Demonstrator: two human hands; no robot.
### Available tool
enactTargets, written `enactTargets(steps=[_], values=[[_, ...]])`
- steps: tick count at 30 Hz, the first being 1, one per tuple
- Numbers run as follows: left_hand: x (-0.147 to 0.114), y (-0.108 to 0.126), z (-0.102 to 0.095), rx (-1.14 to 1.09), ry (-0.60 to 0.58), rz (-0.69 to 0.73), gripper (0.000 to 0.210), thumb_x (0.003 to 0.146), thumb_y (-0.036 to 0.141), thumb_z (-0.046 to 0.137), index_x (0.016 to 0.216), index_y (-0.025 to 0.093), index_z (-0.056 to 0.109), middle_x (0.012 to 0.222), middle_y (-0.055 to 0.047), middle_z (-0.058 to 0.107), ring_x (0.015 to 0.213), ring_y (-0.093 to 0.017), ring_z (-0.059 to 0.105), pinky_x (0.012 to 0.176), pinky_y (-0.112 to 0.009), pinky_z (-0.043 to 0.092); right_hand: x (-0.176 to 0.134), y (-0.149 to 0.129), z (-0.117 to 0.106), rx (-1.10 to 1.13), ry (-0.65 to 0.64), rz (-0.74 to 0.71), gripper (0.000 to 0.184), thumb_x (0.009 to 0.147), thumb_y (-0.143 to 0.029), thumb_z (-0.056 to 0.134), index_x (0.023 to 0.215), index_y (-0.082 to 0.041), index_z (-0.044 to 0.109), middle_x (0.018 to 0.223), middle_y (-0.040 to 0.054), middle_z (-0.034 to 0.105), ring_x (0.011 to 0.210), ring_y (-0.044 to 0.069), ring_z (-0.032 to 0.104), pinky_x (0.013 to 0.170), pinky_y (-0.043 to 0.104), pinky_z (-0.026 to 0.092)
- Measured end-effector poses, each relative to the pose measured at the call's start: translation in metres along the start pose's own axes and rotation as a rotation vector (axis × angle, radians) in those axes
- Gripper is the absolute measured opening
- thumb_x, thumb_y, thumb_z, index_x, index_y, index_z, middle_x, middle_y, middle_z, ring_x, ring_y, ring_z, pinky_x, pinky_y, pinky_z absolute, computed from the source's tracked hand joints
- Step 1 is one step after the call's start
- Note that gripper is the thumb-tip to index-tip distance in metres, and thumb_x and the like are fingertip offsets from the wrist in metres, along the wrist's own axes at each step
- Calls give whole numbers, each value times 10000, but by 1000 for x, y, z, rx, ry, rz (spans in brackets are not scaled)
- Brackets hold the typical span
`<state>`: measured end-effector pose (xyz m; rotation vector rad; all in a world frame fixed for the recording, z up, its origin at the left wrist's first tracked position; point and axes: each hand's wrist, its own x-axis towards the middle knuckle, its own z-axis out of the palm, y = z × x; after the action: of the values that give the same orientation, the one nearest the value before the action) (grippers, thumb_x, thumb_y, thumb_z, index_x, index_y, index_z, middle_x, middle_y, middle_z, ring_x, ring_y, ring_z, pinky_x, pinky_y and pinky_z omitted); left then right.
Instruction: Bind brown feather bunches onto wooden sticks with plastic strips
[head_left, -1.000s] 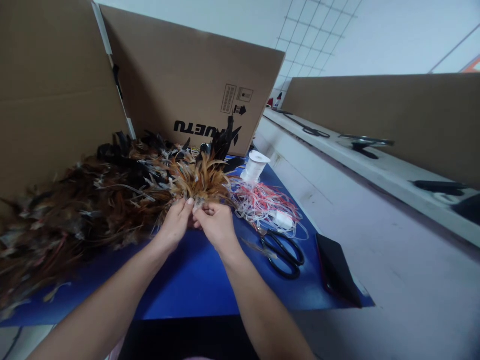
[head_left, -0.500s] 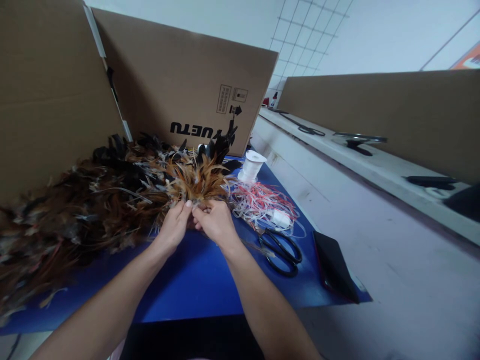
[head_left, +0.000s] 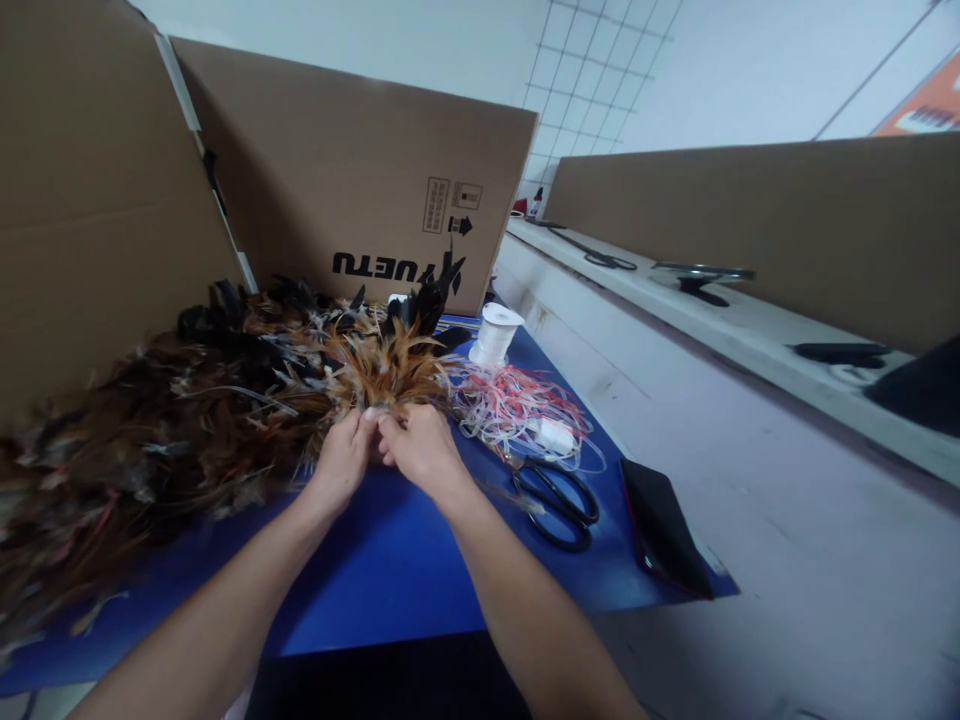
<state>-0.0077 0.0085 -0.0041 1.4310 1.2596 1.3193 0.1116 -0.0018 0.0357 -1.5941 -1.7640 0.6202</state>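
A fanned bunch of orange-brown feathers (head_left: 390,368) stands up from my fingers over the blue table covering (head_left: 390,560). My left hand (head_left: 345,455) pinches its base, thumb and fingers closed. Close against it, my right hand (head_left: 420,445) is also closed at the base of the bunch, its thumb meeting the left thumb. The exact spot between the fingertips is too small to make out. To the left and behind spreads a large pile of brown and black feathers (head_left: 187,420).
Right of my hands lie red and white ribbon strands (head_left: 517,400), a white spool (head_left: 495,335), black-handled scissors (head_left: 559,505) and a dark phone-like object (head_left: 666,525). Cardboard panels (head_left: 337,160) wall the back and left. A white ledge (head_left: 720,320) runs along the right, holding several items.
The camera view has shifted slightly. My right thumb and fingers have moved in closer to the left thumb at the bunch's base; both hands keep their hold.
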Motion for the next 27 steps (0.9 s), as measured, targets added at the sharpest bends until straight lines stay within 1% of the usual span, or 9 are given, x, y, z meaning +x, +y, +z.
enactTargets(steps=[4,8,10,12,15,18,20,24,27], values=[[0,0,1,-64,3,-40,437,769,572,553,626,159,546,552,32,460,492,-107,388,459,-224,293,-3,-1,0,-27,2,-35,261,888,-319,464,784,-187,663,743,58,696,670,161,649,679,268,464],[1,2,1,-236,-27,-153,457,686,600,634,669,149,560,562,28,508,489,-105,440,462,-216,340,-13,1,-3,34,-14,-97,243,892,-353,477,805,-216,658,750,23,694,658,140,633,656,246,441],[1,5,1,-296,-34,-210,464,665,598,659,677,148,550,551,36,500,469,-92,436,447,-203,338,-20,4,-7,46,-36,-104,212,878,-364,508,800,-224,647,735,5,687,642,130,618,636,235,423],[1,8,0,-334,-53,-240,455,678,580,661,651,147,525,522,51,463,431,-63,382,413,-176,289,-29,10,-13,31,-76,-107,197,866,-354,532,760,-220,632,695,-9,672,613,118,597,610,225,399],[2,14,-4,-359,-87,-242,436,716,541,648,619,140,507,499,56,430,412,-40,315,387,-155,213,-43,20,-25,-13,-154,-100,184,852,-333,556,733,-214,631,627,-22,638,572,107,562,572,216,362],[2,20,-10,-377,-71,-235,398,726,491,660,633,127,526,538,32,484,429,-35,333,401,-148,244,-57,33,-37,-45,-231,-74,149,839,-317,582,755,-216,652,627,-26,641,577,104,559,558,211,344],[2,23,-12,-402,-46,-247,355,728,436,671,637,128,520,557,24,505,429,-34,336,399,-147,254,-65,42,-45,-54,-253,-54,138,836,-311,590,768,-213,660,648,-22,653,593,104,567,559,208,344],[3,27,-14,-412,-81,-252,253,807,323,596,663,132,513,590,27,504,439,-31,330,411,-138,279,-69,64,-67,-72,-211,-26,152,843,-314,578,774,-211,665,651,-19,648,593,105,564,559,209,353],[4,26,-15,-398,-85,-255,255,847,297,536,650,138,510,575,29,473,433,-36,320,411,-142,288,-57,86,-90,-57,-114,16,127,833,-256,556,784,-204,661,642,-19,636,581,105,564,565,211,377]])
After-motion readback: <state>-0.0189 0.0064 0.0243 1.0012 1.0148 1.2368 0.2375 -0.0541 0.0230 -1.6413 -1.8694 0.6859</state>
